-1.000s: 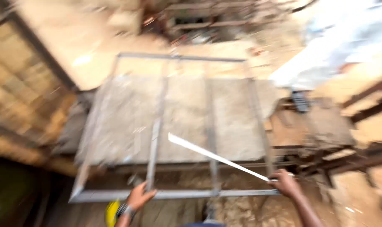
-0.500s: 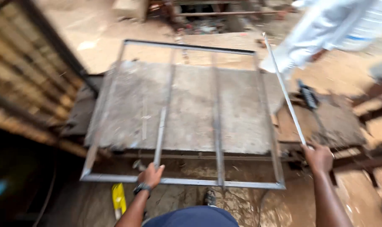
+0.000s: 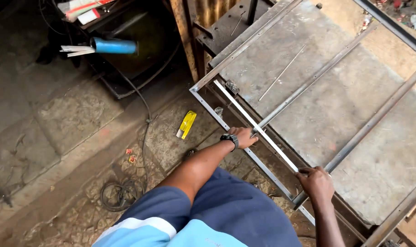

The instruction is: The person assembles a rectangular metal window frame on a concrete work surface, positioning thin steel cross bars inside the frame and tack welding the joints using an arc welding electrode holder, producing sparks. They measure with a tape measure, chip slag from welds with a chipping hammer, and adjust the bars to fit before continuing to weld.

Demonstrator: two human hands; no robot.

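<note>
Head view shows the left hand and right hand both pinching a thin steel strip along the near edge of the frame on the workbench, where it might slip sideways.

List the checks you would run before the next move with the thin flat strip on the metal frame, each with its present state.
1. Left hand on the flat strip: ok, fingers rest on it near the middle.
2. Right hand at the strip's near end: ok, it grips there, beside a cross bar.
3. Strip lying along the near rail of the metal frame: ok, it runs just inside that rail.
4. Strip's far end flush with the frame corner: cannot tell.
5. Frame resting flat on the steel table: cannot tell, part overhangs.
6. Loose thin rod clear of the strip: ok, it lies apart on the table.
</note>
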